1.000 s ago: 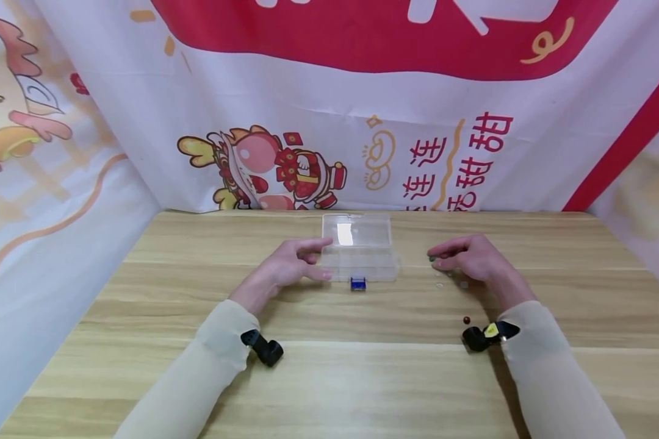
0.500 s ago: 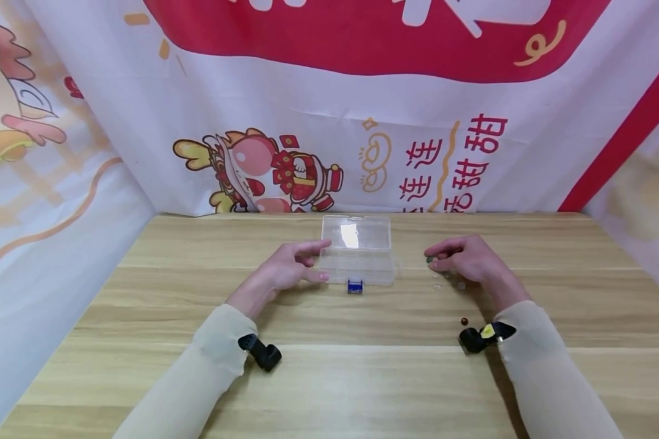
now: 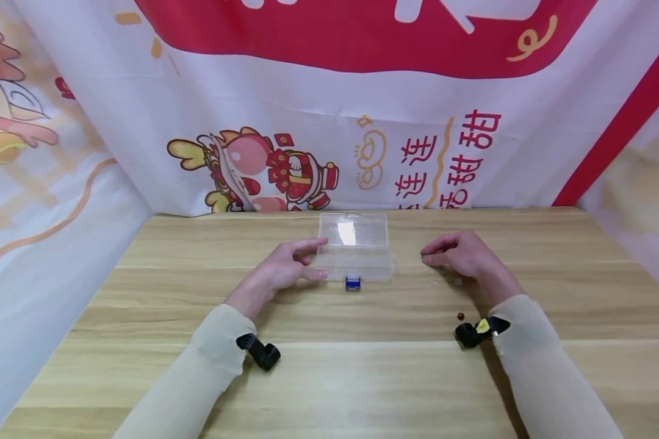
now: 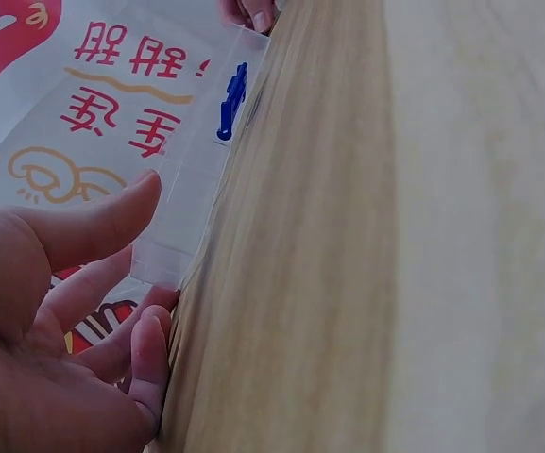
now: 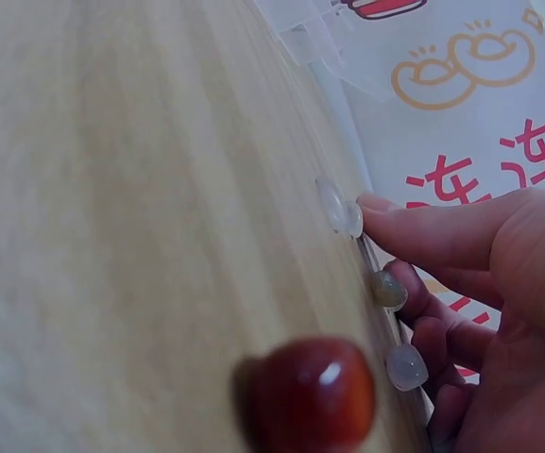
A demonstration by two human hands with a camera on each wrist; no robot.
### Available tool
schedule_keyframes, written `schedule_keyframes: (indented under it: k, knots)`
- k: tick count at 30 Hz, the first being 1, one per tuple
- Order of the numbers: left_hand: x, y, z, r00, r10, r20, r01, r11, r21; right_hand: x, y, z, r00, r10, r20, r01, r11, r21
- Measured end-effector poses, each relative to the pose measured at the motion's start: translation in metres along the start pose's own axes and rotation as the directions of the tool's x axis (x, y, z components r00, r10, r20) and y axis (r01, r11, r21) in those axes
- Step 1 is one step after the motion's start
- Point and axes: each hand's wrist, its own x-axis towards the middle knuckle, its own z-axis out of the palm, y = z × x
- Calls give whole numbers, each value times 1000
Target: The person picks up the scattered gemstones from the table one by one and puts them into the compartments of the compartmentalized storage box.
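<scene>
An open clear plastic box (image 3: 362, 263) stands mid-table, its lid (image 3: 370, 227) raised at the back. A blue latch (image 3: 353, 283) is on its front. At the box's left end rests my left hand (image 3: 285, 265), index finger and thumb extended and spread; in the left wrist view the box (image 4: 182, 203) lies past the thumb. My right hand (image 3: 467, 253), right of the box, pinches a small dark green bead (image 3: 424, 256) between thumb and index fingertips. The right wrist view hides that bead behind the thumb; a clear bead (image 5: 352, 219) sits by the thumb tip.
Near the right hand lie another clear bead (image 5: 329, 202), a greyish-green bead (image 5: 388, 290) and a whitish bead (image 5: 405, 366). A reddish-brown bead (image 5: 315, 392) is closer to the wrist. Behind the wooden table (image 3: 329, 384) hangs a printed cloth (image 3: 307, 91).
The view has shifted slightly. Both hands hold nearly the same places. The green bead at the right fingertips shows less now than before.
</scene>
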Motion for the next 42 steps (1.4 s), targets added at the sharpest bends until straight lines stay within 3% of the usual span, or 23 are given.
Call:
schedule_keyframes:
  k: [6,15,22,31,42]
  knots:
    - [-2,-1,-1,1000,1,-9,-1,1000,-1,1,-1,0,1000,-13,15,13,1000,24]
    - [0,0,1,1000,18,0,-18,1000,-4,-3,-4,-7,998,57,19,-58,997,41]
    - [0,-1,1,1000,22,4,-22,1000,-13,-1,-9,-6,1000,-14,-18,14,1000,-13]
    - [3,-1,0,1000,13,3,-13,1000,-10,-3,-22,-3,999,-35,-25,37,997,63]
    - [2,-1,1,1000,17,-3,-17,1000,-10,-5,-36,2,991,-107,-75,112,992,57]
